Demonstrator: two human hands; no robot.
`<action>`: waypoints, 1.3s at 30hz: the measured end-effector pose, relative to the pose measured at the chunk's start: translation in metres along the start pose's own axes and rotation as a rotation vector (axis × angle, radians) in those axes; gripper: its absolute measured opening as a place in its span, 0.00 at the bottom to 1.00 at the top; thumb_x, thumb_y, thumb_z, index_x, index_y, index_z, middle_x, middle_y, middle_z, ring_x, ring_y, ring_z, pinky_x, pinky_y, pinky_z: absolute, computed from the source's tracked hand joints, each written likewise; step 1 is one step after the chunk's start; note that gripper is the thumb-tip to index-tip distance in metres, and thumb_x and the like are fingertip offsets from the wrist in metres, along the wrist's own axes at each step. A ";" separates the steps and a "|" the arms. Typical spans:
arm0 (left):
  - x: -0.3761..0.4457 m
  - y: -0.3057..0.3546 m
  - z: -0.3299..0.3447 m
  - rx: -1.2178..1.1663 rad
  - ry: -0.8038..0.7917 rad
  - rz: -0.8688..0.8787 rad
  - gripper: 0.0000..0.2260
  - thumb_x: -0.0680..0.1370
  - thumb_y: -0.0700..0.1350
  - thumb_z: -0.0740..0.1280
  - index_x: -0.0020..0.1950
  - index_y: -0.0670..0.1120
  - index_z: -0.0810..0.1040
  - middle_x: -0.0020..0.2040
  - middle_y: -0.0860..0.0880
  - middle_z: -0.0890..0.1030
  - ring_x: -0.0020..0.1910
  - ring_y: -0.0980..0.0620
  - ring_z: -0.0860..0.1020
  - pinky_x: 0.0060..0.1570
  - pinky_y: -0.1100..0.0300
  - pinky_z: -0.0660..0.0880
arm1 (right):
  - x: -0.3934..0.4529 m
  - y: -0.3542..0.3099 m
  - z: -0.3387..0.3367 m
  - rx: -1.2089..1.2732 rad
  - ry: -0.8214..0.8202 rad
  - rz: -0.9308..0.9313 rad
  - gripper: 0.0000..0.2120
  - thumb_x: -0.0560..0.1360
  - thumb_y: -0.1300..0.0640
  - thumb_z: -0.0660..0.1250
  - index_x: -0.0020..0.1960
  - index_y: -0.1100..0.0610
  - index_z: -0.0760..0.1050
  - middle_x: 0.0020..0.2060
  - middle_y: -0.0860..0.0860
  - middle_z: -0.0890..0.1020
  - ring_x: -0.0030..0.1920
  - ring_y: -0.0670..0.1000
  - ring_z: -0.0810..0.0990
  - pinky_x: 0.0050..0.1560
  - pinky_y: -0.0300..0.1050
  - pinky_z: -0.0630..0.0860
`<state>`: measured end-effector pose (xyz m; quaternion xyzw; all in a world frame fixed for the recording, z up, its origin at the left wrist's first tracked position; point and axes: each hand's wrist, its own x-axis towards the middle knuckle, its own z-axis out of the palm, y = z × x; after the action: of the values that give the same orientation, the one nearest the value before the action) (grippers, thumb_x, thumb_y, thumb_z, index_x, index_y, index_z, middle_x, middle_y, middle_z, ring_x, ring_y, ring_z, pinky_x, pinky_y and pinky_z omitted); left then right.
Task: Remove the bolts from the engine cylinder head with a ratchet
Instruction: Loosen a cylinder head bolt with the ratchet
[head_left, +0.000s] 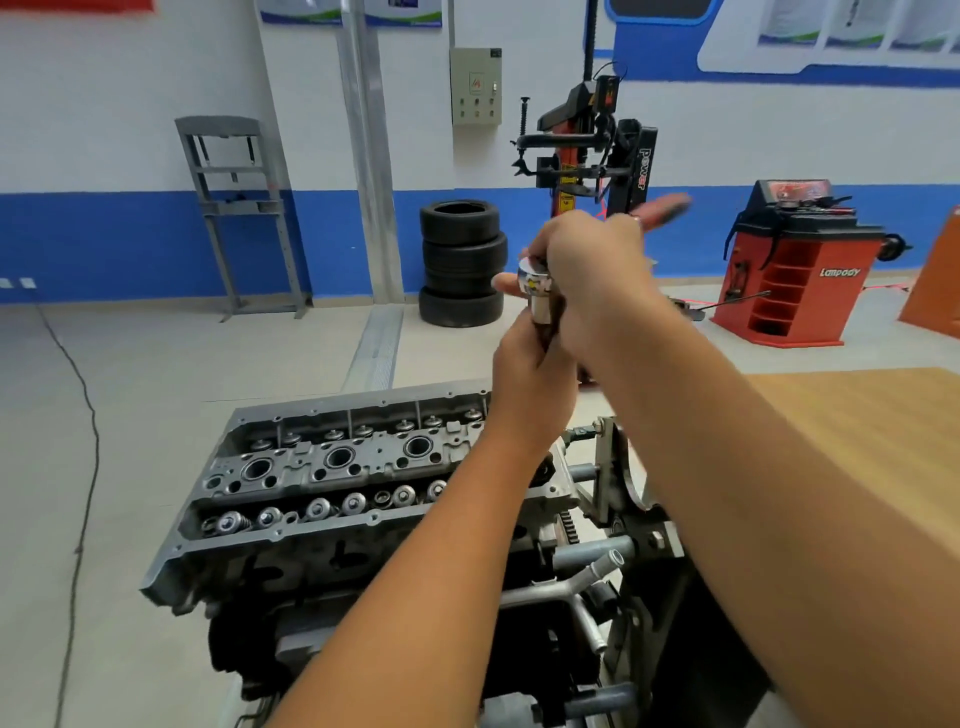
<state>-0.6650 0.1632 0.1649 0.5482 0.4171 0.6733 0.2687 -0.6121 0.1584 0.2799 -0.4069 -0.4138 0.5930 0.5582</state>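
- While both hands are raised above the engine cylinder head (332, 467), the ratchet (535, 283) is off the bolts, so this looks like fitting or adjusting the socket.
- The right hand (587, 265) is clenched round the ratchet's red handle (667, 205); the left hand (530, 364) grasps the shaft below its chrome head.
- The cylinder head sits atop the engine on its stand, beside the wooden desk (857, 415) at its left edge.
- Next, judging from here: lower the tool squarely onto a bolt.

I see a white wall (130, 104) with a blue band, a grey floor (156, 364), stacked tyres (462, 262), a grey press frame (239, 208) and a red balancer (795, 270).
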 end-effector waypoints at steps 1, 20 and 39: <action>0.000 -0.002 -0.001 -0.023 -0.027 -0.031 0.16 0.81 0.34 0.62 0.37 0.50 0.71 0.28 0.55 0.70 0.30 0.53 0.65 0.34 0.54 0.64 | 0.003 -0.009 0.000 -0.104 -0.126 0.025 0.18 0.78 0.71 0.58 0.65 0.59 0.63 0.47 0.62 0.80 0.41 0.60 0.89 0.31 0.44 0.83; -0.004 0.001 0.013 0.038 0.041 -0.115 0.23 0.78 0.34 0.65 0.25 0.52 0.69 0.23 0.55 0.65 0.28 0.52 0.61 0.30 0.57 0.59 | 0.007 0.007 -0.013 -0.064 -0.154 -0.103 0.27 0.78 0.51 0.75 0.72 0.55 0.68 0.42 0.51 0.78 0.23 0.45 0.78 0.25 0.39 0.71; -0.006 -0.015 0.005 -0.038 -0.026 -0.087 0.16 0.81 0.41 0.66 0.36 0.38 0.67 0.29 0.45 0.62 0.24 0.52 0.60 0.26 0.60 0.59 | 0.015 0.001 -0.028 -0.229 -0.837 0.022 0.12 0.75 0.62 0.69 0.57 0.57 0.71 0.32 0.48 0.73 0.24 0.42 0.68 0.30 0.38 0.62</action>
<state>-0.6599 0.1671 0.1492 0.5331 0.4243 0.6615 0.3134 -0.5867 0.1746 0.2694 -0.1950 -0.6631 0.6630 0.2874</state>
